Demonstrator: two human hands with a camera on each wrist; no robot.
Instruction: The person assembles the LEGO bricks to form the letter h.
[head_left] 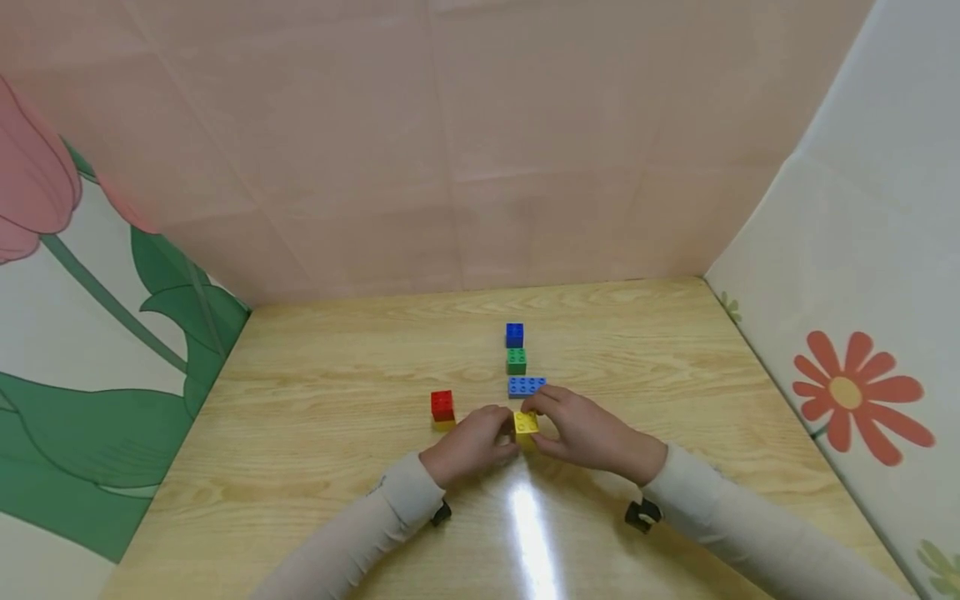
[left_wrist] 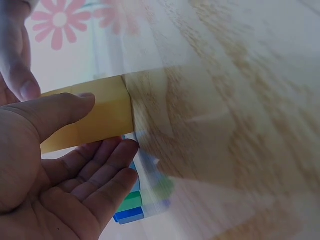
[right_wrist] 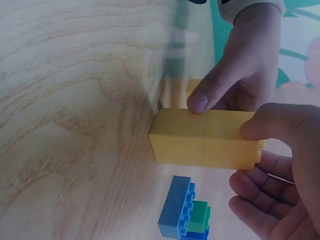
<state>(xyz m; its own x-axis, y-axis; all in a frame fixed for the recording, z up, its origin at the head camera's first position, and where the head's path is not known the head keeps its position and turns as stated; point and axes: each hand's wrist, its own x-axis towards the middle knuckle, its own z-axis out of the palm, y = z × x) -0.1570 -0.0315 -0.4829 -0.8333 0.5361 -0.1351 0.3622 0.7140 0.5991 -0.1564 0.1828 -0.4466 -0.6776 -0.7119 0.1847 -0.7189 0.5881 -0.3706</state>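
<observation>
Two yellow toy building bricks stand stacked on the wooden table, with a seam between them in the right wrist view. My left hand holds the lower brick from the left, its thumb lying across the brick's side in the left wrist view. From the other side my right hand pinches the upper brick between thumb and fingers. The stack's bottom end meets the tabletop.
Left of the hands, a red brick sits on a yellow one. Beyond the hands lie a long blue brick, a green brick and a dark blue brick in a row. Cloth-like walls border the table.
</observation>
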